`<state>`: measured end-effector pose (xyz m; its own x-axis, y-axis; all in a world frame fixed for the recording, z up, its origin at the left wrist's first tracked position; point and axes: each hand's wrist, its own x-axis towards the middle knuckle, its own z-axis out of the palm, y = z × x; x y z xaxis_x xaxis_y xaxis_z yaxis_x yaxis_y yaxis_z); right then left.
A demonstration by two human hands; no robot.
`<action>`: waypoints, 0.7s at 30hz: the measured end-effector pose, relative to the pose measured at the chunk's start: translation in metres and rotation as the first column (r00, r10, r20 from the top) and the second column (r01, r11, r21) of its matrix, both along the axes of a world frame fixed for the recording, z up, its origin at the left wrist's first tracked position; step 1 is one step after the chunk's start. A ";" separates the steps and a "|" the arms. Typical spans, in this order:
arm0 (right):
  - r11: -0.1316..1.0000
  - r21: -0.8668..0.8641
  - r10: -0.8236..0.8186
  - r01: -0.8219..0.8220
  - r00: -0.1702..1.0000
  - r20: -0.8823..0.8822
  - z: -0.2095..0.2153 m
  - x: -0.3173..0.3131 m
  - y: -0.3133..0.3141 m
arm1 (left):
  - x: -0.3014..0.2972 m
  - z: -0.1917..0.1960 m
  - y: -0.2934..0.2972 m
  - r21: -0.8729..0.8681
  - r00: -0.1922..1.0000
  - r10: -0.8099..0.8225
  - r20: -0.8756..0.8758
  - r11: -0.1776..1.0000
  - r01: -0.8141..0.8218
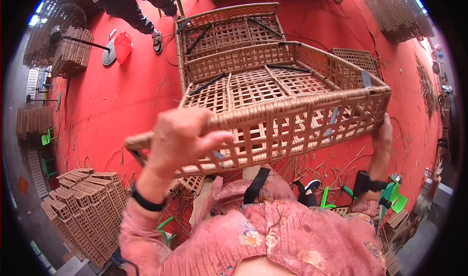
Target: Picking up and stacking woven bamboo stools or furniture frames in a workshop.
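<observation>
A large woven wicker frame (263, 108) of open lattice spans the middle in front of me, its near side tilted up toward me. Dark straps or brackets (210, 83) run slantwise at its inner corners. My left hand (183, 137) is closed over the near rim at the left, its thumb pointing right along the lattice. At the right corner, my right hand (383, 132) grips the frame from below and outside; its fingertips are partly hidden behind the weave. Beyond the near section, a second lattice section (234, 27) adjoins or lies behind it; I cannot tell if they are joined.
Stacked wicker panels (90, 207) stand at the lower left, with more (397, 12) at the far right. A person in dark trousers (134, 8) stands at the far left near a red bag (123, 47). A pedestal fan (61, 34) and cane scraps lie around the red floor (102, 125).
</observation>
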<state>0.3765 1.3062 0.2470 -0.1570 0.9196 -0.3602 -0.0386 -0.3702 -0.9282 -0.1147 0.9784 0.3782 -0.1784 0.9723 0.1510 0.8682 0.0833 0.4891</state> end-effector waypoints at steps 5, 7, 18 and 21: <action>0.999 0.023 0.025 -0.025 0.999 0.020 0.063 -0.034 -0.025 | -0.058 0.050 0.022 -0.228 0.999 -0.036 0.011 0.973 0.038; 0.966 0.145 0.253 -0.214 0.897 -0.361 0.038 0.000 0.004 | -0.069 0.049 0.033 -0.049 0.977 -0.162 -0.138 0.986 0.156; 0.968 0.248 -0.038 0.032 0.999 0.020 0.084 -0.111 0.024 | -0.162 -0.016 -0.129 0.334 0.621 0.430 0.656 0.572 -0.749; 0.958 0.283 0.028 -0.042 0.998 0.054 0.068 -0.124 0.039 | -0.139 -0.091 -0.129 0.066 0.517 0.460 0.722 0.699 -0.713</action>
